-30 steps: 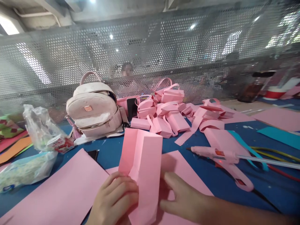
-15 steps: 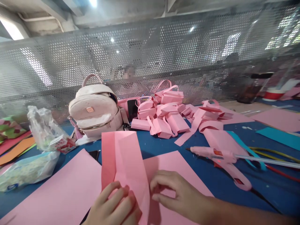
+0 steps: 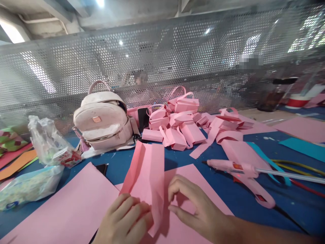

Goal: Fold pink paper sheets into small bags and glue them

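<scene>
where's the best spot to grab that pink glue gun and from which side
Take the glue gun by its handle, the loop-shaped part angling toward the near right. Come from above on the near side. The nozzle points left and a glue stick juts out the right end, so the handle looks the safest grip.

Bare blue table [image 3: 177, 157] is lying open between the folded pink paper [image 3: 148, 176] and the pile of pink paper bags [image 3: 177, 123] — passable there. Right side is being blocked by the glue gun [image 3: 232, 166] and its cables [image 3: 299, 169]. Left is being crowded by the plastic bags [image 3: 43, 149] and backpack [image 3: 104, 118] — mesh fence [image 3: 162, 61] closing off the far edge.
</scene>
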`<state>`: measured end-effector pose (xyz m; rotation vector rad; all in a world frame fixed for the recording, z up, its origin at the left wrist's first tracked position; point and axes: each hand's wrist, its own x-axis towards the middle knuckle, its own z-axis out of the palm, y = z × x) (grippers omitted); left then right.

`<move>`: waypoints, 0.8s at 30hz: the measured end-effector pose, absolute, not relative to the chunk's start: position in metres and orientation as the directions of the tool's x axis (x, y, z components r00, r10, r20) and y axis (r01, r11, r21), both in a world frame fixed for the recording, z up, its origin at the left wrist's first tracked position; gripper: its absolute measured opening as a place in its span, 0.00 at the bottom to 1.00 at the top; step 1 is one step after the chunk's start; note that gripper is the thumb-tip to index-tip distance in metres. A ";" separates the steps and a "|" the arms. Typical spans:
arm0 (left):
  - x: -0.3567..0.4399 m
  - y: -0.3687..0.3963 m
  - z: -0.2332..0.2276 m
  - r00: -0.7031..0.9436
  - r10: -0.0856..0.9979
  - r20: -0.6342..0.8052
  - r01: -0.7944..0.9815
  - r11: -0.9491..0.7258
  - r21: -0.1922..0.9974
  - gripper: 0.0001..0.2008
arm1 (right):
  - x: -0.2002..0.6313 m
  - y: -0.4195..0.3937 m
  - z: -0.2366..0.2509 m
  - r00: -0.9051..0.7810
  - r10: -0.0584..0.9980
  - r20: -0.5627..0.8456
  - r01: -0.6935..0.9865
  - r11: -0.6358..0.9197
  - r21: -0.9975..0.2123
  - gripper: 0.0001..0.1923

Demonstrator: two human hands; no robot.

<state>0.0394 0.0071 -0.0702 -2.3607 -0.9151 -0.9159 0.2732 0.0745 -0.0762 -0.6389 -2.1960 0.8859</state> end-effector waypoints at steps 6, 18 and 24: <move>0.044 0.005 -0.071 0.620 0.419 0.663 0.676 -0.714 -0.182 0.17 | 0.269 0.071 -0.064 -0.787 0.122 0.605 0.176 0.984 0.031 0.15; 0.042 0.002 -0.064 0.546 0.732 0.408 0.826 -0.551 -0.117 0.12 | 0.262 0.080 -0.048 -0.930 0.142 0.339 0.260 0.906 0.334 0.10; 0.042 0.009 -0.047 0.392 0.920 -0.018 0.919 -0.393 -0.030 0.07 | 0.253 0.073 -0.021 -0.955 0.286 0.080 0.292 0.953 0.077 0.10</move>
